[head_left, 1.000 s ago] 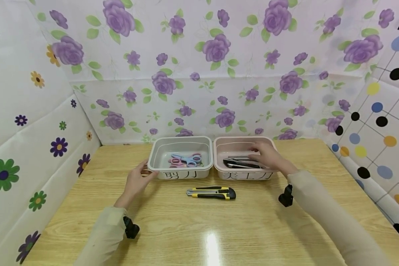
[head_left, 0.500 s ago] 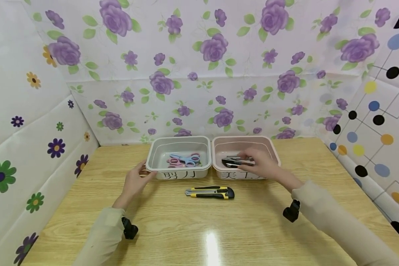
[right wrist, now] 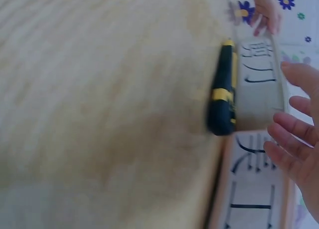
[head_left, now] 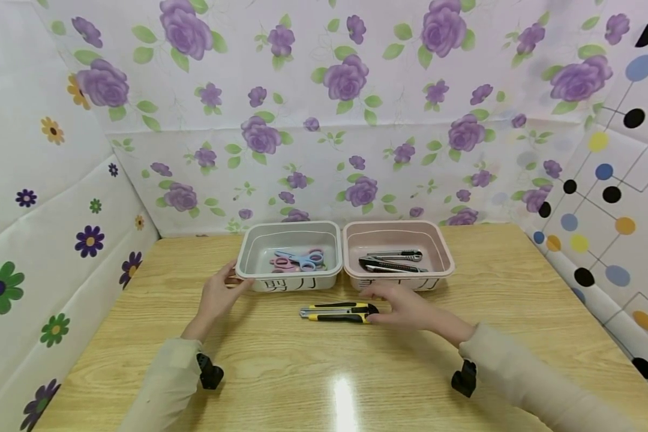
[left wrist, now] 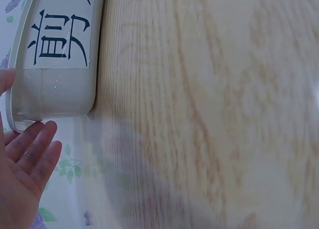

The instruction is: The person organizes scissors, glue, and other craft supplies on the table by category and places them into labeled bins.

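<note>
My left hand (head_left: 218, 297) rests at the near left corner of the grey bin (head_left: 324, 282). In the left wrist view, its relaxed fingers (left wrist: 37, 151) touch the bin's end and the thumb lies near the rim. Inside this bin lie blue scissors (head_left: 305, 259) and pink scissors (head_left: 285, 263). My right hand (head_left: 405, 307) is at the handle end of a yellow-and-black utility knife (head_left: 335, 312), its fingers spread and not closed round it. The pink bin (head_left: 443, 264) behind it holds several utility knives, one black (head_left: 391, 265) and one silver (head_left: 405, 255).
Both bins stand side by side at the back of the wooden table (head_left: 270, 372), with printed labels on their fronts. A rose-patterned cloth (head_left: 302, 150) hangs behind. Patterned sheets border the left and right sides.
My right hand has come out of the pink bin, moving toward me to the yellow-and-black knife on the table. The left hand stays at the grey bin's corner.
</note>
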`<state>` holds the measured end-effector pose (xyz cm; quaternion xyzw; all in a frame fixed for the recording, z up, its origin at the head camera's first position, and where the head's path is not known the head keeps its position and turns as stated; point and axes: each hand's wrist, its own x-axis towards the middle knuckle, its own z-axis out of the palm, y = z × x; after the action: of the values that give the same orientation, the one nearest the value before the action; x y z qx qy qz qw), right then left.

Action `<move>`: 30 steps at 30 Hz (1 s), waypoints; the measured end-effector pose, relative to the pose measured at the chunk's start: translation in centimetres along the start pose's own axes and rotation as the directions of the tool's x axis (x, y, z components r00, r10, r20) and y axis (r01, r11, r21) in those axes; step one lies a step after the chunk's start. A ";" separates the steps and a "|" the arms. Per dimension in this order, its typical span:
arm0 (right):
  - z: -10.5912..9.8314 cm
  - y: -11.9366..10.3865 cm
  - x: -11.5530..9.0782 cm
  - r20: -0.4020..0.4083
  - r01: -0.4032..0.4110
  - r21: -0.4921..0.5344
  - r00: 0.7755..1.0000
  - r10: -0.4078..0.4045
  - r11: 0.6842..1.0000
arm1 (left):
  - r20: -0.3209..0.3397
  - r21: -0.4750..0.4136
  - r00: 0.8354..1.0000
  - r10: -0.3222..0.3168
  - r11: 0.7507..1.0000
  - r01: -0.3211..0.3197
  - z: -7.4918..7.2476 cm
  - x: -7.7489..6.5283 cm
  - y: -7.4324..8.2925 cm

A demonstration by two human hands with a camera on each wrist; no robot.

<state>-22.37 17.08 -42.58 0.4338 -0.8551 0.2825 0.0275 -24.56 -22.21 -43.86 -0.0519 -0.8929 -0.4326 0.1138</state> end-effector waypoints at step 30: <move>5.1 0.4 2.1 0.067 -0.109 -0.093 0.991 0.116 0.990 | -0.004 -0.018 1.000 0.022 1.000 -0.022 0.0 0.1 -0.4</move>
<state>-22.94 13.18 -46.38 0.3930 -0.8905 0.2294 0.0001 -24.74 -22.39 -44.14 -0.0621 -0.8880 -0.4397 0.1196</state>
